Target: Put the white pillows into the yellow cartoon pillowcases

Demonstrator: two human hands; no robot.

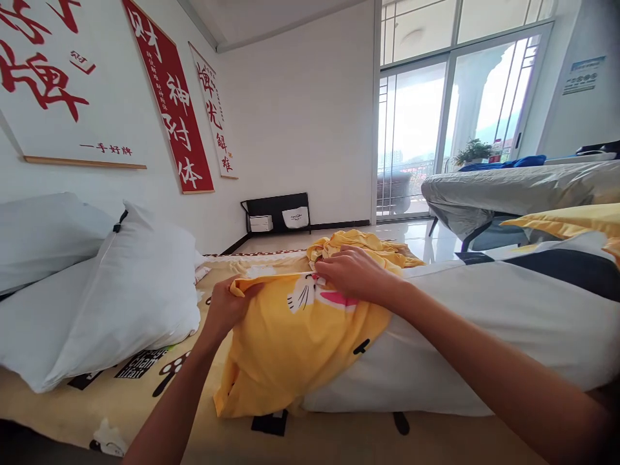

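Note:
A yellow pillowcase (290,349) with a printed white animal face, whiskers and a pink patch lies in front of me over the left end of a long white padded thing (416,361), perhaps a pillow. My left hand (230,307) is closed on the pillowcase's upper left corner. At the upper edge, my right hand (349,271) pinches the same cloth near the pink patch; its fingertips are partly hidden. The edge runs taut between both hands. Just behind my right hand, bunched yellow cloth (368,245) is heaped on the bed.
White pillows (140,284) are piled at the left on the beige printed bed sheet (194,413). Farther right stands a plastic-covered table (508,184) with a chair (498,232) under it. A black rack (276,210) is by the back wall, near a glass sliding door (416,129).

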